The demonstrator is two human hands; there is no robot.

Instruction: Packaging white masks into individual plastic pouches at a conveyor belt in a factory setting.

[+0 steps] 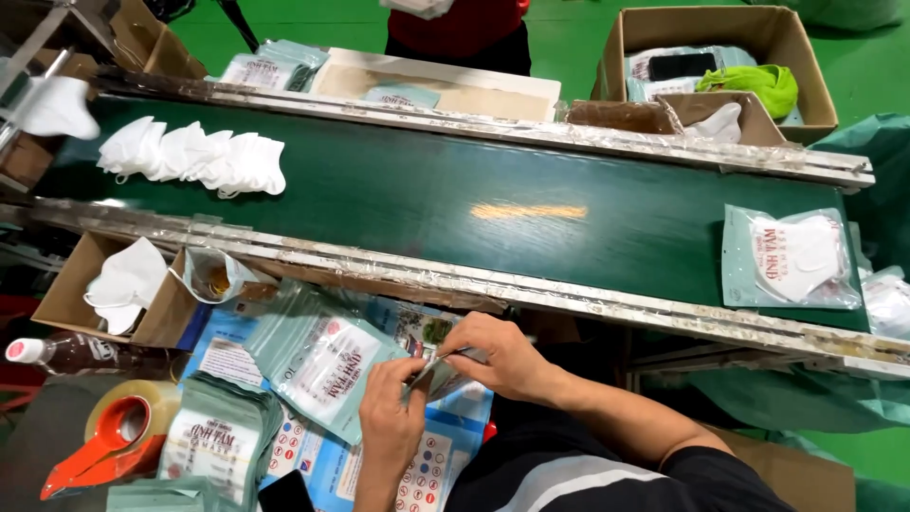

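Both hands, left [391, 417] & right [502, 358], pinched shut on thin glossy plastic pouch [434, 372], flat, approx. rectangular.

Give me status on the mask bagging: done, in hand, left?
Done: one sealed pouch with a mask lies at the right end of the green belt. In hand: the left hand and right hand together hold a flat pouch at its edge; whether a mask is inside cannot be seen. Left: a row of loose white masks on the belt, and a stack of empty pouches beside the left hand.
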